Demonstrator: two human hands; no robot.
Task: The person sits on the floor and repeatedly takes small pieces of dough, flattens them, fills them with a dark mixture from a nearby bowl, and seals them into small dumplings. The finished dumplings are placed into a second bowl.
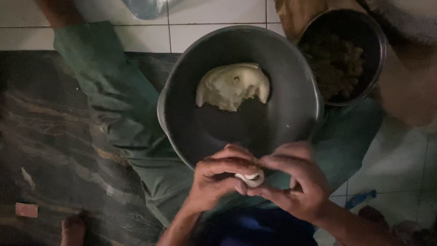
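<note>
On a dim floor of white tiles (214,11) and dark mat (50,132), left hand (218,180) and right hand (296,184) pinch a small dough piece (251,178) at the rim of the metal basin (296,105), a smaller filling bowl (380,45) touching its far right edge.

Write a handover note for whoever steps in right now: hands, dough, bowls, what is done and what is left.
Left hand and right hand: both pinched around a small piece of dough, held just over the near rim of the big metal bowl.
Big bowl: one large lump of dough sits toward its far side.
Smaller metal bowl, far right: holds a dark crumbly filling.
Done: one small piece is off the lump and in the hands.
Left: most of the lump remains unportioned; no finished pieces are in view.
</note>
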